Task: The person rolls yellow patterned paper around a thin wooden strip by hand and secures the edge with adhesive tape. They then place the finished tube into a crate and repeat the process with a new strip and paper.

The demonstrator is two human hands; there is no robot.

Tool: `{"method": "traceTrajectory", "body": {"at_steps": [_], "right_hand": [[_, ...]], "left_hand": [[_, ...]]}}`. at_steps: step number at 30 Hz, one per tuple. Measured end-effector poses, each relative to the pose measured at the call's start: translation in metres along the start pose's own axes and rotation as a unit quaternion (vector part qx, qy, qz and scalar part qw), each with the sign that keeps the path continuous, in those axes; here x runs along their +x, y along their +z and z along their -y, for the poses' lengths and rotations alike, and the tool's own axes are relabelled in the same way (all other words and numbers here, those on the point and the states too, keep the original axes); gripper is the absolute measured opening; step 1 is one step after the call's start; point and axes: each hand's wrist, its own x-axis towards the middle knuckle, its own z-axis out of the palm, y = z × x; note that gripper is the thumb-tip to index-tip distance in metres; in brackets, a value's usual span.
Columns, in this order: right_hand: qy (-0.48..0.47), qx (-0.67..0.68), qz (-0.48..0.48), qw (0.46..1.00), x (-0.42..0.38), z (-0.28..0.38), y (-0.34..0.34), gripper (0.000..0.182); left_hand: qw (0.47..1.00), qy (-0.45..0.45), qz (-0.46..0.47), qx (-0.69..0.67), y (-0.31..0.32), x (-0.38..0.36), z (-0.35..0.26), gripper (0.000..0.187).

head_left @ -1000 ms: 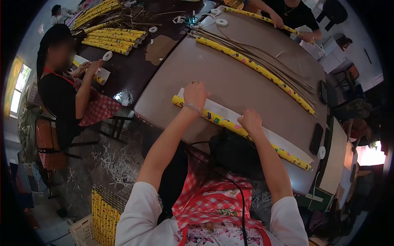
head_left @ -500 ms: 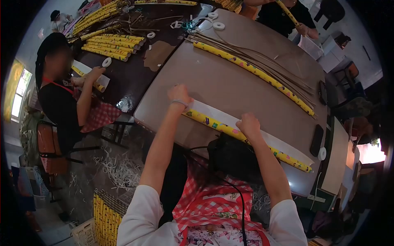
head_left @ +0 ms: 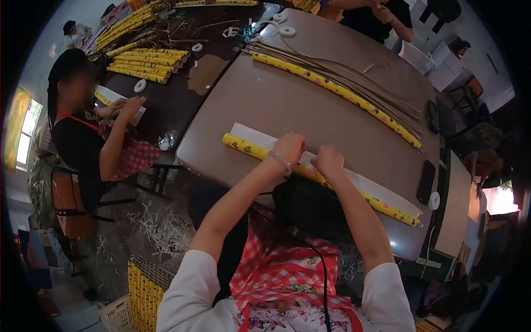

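Note:
A yellow patterned paper roll (head_left: 249, 148) lies slantwise along the near table edge, with a white strip of its sheet (head_left: 365, 186) spread out on the far side. My left hand (head_left: 290, 148), with a band at the wrist, bends its fingers over the roll left of its middle. Close beside it, my right hand (head_left: 328, 160) is curled on the roll and the white strip. The fingertips of both hands are mostly hidden behind the knuckles.
Farther back lies another yellow roll (head_left: 337, 97) beside thin brown strips (head_left: 354, 83). White tape rolls (head_left: 434, 200) and a dark phone-like object (head_left: 426, 181) sit at the right edge. At left, a co-worker (head_left: 83, 133) handles paper near stacked yellow tubes (head_left: 149, 58).
My left hand has slid right along the roll, from its left end to near my right hand. My right hand has shifted slightly left. The co-worker's hands have moved a little.

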Motion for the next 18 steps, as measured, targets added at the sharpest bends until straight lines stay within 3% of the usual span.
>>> {"method": "traceTrajectory", "body": {"at_steps": [1, 3, 6, 10, 12, 18], "right_hand": [[-0.003, -0.003, 0.004, 1.000, 0.003, -0.003, 0.001, 0.025], [-0.021, -0.026, 0.034, 0.999, 0.010, -0.007, 0.006, 0.030], [-0.038, -0.044, 0.054, 0.997, 0.012, -0.008, -0.001, 0.030], [-0.055, -0.057, 0.052, 0.995, 0.011, -0.005, -0.009, 0.031], [-0.041, -0.055, 0.042, 0.997, 0.009, -0.005, -0.013, 0.035], [-0.082, -0.007, 0.098, 0.992, 0.009, -0.032, -0.023, 0.047]], "left_hand": [[1.000, -0.005, -0.001, -0.003, 0.009, 0.006, -0.012, 0.008], [0.989, -0.102, 0.089, 0.056, 0.018, 0.015, -0.028, 0.011], [0.983, -0.113, 0.134, 0.057, 0.015, 0.020, -0.035, 0.019], [0.980, -0.162, 0.113, 0.038, 0.027, 0.023, -0.029, 0.026], [0.989, -0.146, 0.028, 0.021, 0.046, 0.024, -0.013, 0.021], [0.985, -0.160, 0.065, 0.012, 0.022, 0.016, -0.033, 0.021]]}}
